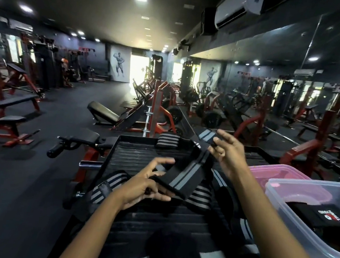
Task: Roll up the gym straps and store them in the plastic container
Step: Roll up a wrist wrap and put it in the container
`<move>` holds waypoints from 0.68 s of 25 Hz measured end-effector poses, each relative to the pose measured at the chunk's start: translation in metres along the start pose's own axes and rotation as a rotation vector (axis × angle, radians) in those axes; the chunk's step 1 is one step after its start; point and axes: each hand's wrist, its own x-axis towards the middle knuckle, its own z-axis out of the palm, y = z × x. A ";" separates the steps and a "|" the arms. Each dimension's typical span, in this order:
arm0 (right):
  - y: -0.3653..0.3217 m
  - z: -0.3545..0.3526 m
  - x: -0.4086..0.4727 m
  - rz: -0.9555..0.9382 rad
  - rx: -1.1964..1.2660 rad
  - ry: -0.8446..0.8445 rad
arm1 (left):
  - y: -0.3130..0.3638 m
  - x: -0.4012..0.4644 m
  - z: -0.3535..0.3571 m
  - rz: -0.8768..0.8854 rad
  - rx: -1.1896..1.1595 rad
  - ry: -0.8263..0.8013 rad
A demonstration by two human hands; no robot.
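The fingers (218,149) of the right hand (228,154) are pinching the far end of a black gym strap (189,173) with grey stripes, thumb on top of the band. The fingers (157,193) of the left hand (145,186) are curling round the strap's near end, gripping it from below and from the side. Between the two hands the strap is hanging taut in the air, slanting over the middle of the ribbed black worktop (136,159).

Beneath it, loose striped straps (199,198) are lying across the worktop's middle and near edge, one trailing over the left edge (102,191). A rolled strap (168,141) is sitting at the far edge, against the raised rim.

At the worktop's right edge a clear plastic container (295,209) is standing open, holding a black item with a red and white label (328,216). A pink lid (282,173) is lying just behind it, touching.
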 end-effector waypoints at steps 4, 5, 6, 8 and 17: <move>0.021 0.000 0.001 0.085 0.112 0.032 | -0.005 -0.001 0.002 0.017 0.136 0.005; 0.019 0.001 0.001 0.091 0.163 0.031 | -0.005 -0.001 0.003 0.045 0.152 0.009; 0.019 0.000 0.003 0.103 0.198 0.034 | -0.005 0.000 0.003 0.069 0.165 0.021; 0.019 -0.002 0.010 0.101 0.198 0.041 | -0.007 0.004 0.003 0.088 0.204 0.047; 0.018 -0.026 0.056 -0.001 -0.100 0.304 | 0.005 -0.002 -0.005 0.236 0.439 -0.054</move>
